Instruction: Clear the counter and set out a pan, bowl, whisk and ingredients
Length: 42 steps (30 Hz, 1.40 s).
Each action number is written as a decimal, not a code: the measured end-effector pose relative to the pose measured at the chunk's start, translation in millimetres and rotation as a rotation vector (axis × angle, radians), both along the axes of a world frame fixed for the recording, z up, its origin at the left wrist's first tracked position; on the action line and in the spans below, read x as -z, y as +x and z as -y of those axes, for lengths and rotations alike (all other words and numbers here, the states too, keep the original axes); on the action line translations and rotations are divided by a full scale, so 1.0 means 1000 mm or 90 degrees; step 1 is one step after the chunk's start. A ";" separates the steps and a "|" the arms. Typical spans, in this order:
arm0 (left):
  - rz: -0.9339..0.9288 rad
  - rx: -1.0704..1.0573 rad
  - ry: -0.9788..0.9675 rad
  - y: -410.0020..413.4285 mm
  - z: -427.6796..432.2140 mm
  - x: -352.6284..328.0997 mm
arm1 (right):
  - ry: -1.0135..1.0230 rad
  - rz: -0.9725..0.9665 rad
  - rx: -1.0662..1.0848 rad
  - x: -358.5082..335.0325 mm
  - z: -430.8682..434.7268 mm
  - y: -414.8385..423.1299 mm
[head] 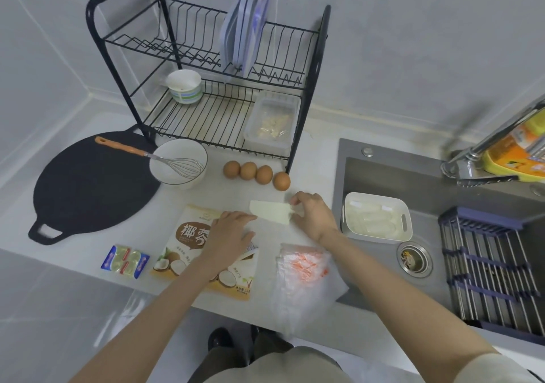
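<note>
A flat black pan lies at the counter's left. Beside it stands a white bowl with an orange-handled whisk resting in it. Several brown eggs line up in front of the rack. A coconut-flour bag lies near the front edge, with butter packets to its left. My left hand rests flat on the bag, fingertips near a pale scraper. My right hand pinches the scraper's right end. A clear plastic bag lies under my right forearm.
A black dish rack at the back holds a striped cup, plates and a clear container. The sink on the right holds a white basket and a drying rack.
</note>
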<state>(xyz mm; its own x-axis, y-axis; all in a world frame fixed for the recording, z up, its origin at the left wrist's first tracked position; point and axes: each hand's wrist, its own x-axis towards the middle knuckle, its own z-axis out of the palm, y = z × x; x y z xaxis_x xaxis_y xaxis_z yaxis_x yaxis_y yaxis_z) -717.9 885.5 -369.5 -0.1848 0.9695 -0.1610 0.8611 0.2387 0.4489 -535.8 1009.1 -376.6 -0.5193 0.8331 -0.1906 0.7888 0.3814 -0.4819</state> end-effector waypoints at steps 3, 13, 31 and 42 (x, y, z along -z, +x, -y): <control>-0.011 -0.012 0.036 0.002 0.005 -0.001 | -0.021 -0.037 -0.020 -0.009 0.010 0.007; -0.067 -0.123 -0.063 -0.028 0.048 0.009 | -0.027 0.141 -0.118 -0.022 0.086 0.018; -0.040 -0.007 -0.199 -0.039 0.068 0.026 | -0.198 0.275 0.121 0.012 0.157 0.009; -0.002 0.002 -0.190 -0.029 0.071 0.019 | -0.176 0.253 0.163 0.002 0.163 0.011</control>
<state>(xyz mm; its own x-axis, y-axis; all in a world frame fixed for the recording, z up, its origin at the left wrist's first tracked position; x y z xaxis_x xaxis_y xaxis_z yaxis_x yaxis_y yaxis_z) -746.7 814.8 -389.0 -0.1831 0.8800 -0.4382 0.8634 0.3571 0.3564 -525.0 846.4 -378.4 -0.1506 0.8147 -0.5600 0.9815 0.0554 -0.1833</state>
